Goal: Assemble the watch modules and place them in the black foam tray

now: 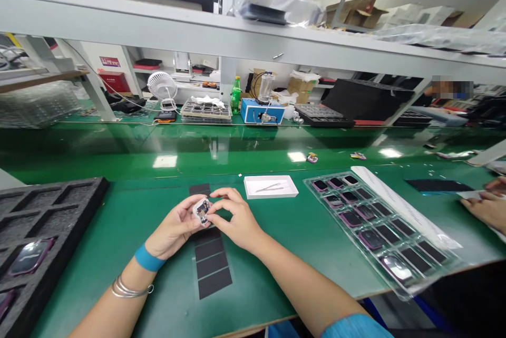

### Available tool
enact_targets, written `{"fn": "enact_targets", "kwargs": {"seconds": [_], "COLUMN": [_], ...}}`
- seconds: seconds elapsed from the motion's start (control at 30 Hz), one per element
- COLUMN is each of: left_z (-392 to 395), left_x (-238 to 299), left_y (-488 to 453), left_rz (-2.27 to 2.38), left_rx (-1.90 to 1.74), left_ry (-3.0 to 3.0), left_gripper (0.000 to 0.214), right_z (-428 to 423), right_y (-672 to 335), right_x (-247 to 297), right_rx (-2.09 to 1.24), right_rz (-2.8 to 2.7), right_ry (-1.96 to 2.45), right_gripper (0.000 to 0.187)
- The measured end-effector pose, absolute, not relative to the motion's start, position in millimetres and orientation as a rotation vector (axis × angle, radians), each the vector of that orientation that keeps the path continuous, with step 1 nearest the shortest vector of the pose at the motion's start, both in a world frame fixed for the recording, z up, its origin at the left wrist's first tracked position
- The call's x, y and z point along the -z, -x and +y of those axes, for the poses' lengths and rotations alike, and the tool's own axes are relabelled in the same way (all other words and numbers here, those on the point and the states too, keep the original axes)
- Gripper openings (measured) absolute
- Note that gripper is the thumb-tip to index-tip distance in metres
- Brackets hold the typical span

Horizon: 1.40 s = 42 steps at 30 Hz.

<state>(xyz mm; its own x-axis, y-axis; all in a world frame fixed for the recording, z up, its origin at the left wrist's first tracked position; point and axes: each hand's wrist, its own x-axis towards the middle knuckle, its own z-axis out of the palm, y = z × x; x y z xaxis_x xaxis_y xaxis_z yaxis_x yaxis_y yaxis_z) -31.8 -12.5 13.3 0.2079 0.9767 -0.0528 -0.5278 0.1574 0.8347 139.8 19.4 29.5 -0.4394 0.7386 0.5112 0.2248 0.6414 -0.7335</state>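
Over the green bench (pixel 118 222), left hand (pixel 174 232) and right hand (pixel 237 222) both pinch 1 small white module (pixel 202 210), fingertips at its open face: fitting step, I judge; next calls for fine alignment. Behind the module: 1 white tray (pixel 253 193), 1 tweezers (pixel 271 187). Right of it: 1 clear tray (pixel 435 267).

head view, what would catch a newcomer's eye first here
First the two hands meeting at the middle of the green bench: the left hand and right hand together hold a small white device with its insides showing. To the right lies a clear tray of dark screens; at far left, a black foam tray.
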Motion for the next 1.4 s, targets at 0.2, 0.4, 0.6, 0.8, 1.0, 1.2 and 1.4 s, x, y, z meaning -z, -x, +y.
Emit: {"fn": "enact_targets", "kwargs": {"seconds": [0.2,0.4,0.6,0.8,1.0,1.2,1.4], "left_z": [-12,-11,-10,-8,-10,-10,-11], "left_x": [-12,-11,-9,-6,-5,-4,-2], "left_y": [30,28,29,32,28,28,29], "left_rz": [0.714,0.724,0.754,0.73,0.751,0.737,0.729], "left_rx": [-1.223,-1.229,-1.256,-1.244,-1.231,-1.245,-1.25], "left_ry": [-0.81,-0.827,-0.799,-0.803,-0.83,-0.874,-0.874], "left_gripper": [0.043,0.041,0.039,0.043,0.043,0.044,0.044], "right_z": [20,19,26,68,50,18,22], "right_y": [-139,-138,-152,-220,-180,-137,-142], "right_x": [-29,-26,-43,-60,-41,-28,-27], "right_rx": [-0.805,-0.82,-0.563,-0.298,-0.797,-0.998,-0.978], "right_rz": [-1.954,-1.973,-2.124,-1.99,-1.948,-1.747,-1.75], "right_ry": [0.821,0.84,0.835,1.614,1.178,0.993,1.005], "right_gripper": [0.008,0.008,0.004,0.017,0.008,0.007,0.007]}}
